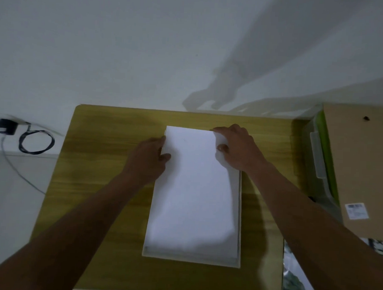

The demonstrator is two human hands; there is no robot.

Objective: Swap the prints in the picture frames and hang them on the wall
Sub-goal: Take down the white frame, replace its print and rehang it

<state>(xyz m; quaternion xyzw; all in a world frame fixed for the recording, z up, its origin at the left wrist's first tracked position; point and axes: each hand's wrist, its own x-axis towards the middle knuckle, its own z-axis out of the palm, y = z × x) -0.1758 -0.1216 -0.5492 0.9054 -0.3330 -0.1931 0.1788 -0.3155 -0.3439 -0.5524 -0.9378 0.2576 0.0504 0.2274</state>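
The print (194, 199) lies blank side up between my hands, on the frame (239, 212) on the worktop (111, 141). My left hand (150, 156) pinches its edge and my right hand (238, 147) pinches its corner, probably to square it within the rim.

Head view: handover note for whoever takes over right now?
Hands: left hand pinches the left edge of the white sheet; right hand pinches its far right corner, bent up.
The sheet lies in the frame, flat on the table.
Done: cannot tell whether this print is old or new.
Left: finish the swap, close the frame, hang it; no frame on the wall in view.
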